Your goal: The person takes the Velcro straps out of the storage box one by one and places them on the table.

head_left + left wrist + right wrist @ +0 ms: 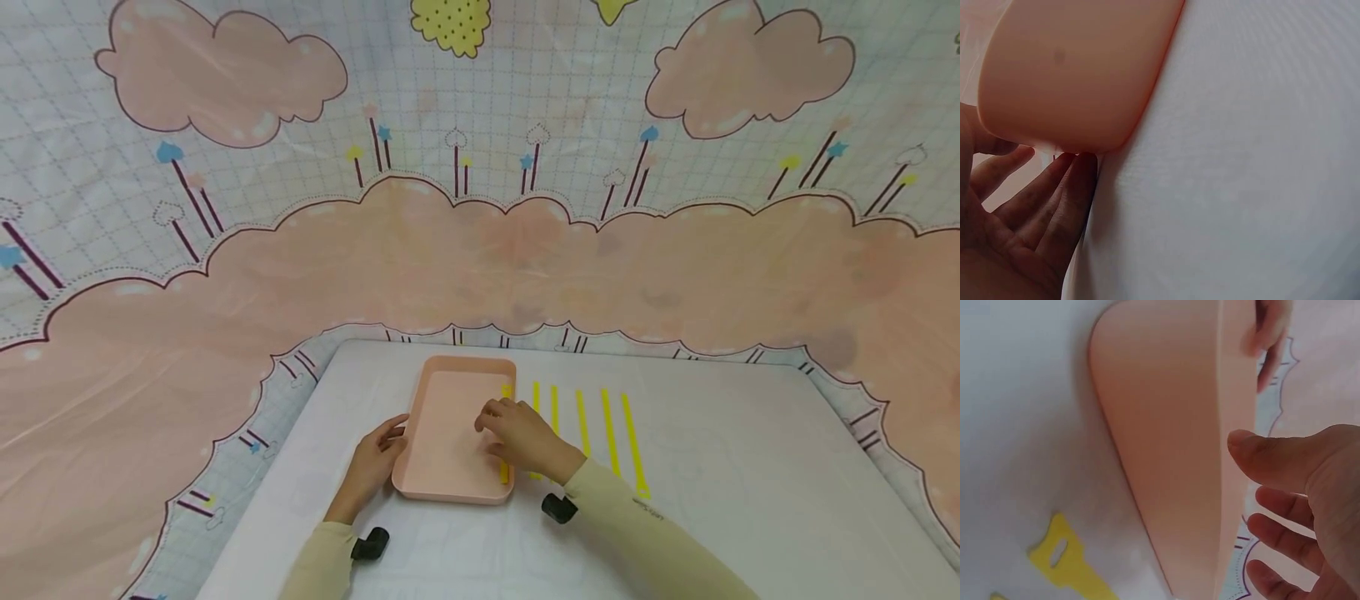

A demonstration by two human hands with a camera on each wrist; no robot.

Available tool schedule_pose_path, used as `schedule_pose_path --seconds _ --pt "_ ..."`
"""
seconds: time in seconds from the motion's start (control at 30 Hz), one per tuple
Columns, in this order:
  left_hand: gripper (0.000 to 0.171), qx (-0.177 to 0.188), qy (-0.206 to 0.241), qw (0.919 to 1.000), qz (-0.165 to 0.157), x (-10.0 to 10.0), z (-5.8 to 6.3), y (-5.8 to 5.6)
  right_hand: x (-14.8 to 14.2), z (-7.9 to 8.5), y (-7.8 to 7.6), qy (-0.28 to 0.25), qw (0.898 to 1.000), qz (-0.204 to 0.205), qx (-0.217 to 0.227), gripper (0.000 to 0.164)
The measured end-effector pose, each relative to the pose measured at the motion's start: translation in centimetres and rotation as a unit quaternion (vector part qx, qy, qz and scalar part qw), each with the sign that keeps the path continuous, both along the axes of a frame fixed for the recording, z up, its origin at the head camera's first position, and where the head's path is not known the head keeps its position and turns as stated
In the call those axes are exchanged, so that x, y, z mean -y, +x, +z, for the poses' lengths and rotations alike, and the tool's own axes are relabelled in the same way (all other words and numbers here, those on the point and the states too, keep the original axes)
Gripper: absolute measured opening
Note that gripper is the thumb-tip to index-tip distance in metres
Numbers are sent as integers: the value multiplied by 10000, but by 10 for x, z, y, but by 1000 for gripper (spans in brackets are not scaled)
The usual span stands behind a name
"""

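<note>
A shallow pink tray (450, 433) lies on the white table. Against its left side rest the fairly straight fingers of my left hand (372, 462), which also touch the tray's corner (1066, 94) in the left wrist view. My right hand (528, 437) hovers over the tray's right part, fingers loosely bent, with nothing seen between thumb and fingers. Below it, a yellow strip (505, 473) lies inside along the right wall, partly hidden by the hand. Several similar yellow strips (609, 433) lie right of the tray. One shows a slotted, saw-like handle (1069, 559) in the right wrist view.
The white table (720, 467) extends to the right of the strips. A patterned cloth (585, 275) with clouds hangs behind the table and along its sides. Black wrist devices (558, 508) sit below both forearms.
</note>
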State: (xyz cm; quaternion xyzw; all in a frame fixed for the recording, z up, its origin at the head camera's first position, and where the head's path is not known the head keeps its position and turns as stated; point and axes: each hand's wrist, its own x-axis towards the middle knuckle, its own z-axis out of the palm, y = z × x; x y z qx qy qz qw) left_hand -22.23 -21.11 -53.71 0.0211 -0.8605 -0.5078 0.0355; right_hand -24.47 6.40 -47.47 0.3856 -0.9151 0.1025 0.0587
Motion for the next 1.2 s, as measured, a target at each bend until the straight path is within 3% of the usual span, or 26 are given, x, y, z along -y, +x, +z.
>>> schedule_pose_path --seconds 0.43,0.63,0.73,0.9,1.07,1.2 --pt "43 -33 91 9999 59 1 1 2 -1 -4 -12 949 9898 200 -1043 31" --pt "43 -74 82 9999 59 0 3 4 3 -2 -18 1454 9823 268 -1154 12" --pt "43 -89 120 9999 60 -2 4 5 5 -2 -19 1607 9812 194 -1047 11" --pt "43 -119 115 9999 21 -2 3 4 8 -4 -17 1708 9811 30 -908 14" --pt "43 -74 113 9999 32 -2 -1 2 7 -8 -17 1600 9808 -6 -1117 10" --pt "43 -60 101 9999 41 -1 -2 1 9 -14 -18 1411 9822 43 -1241 21"
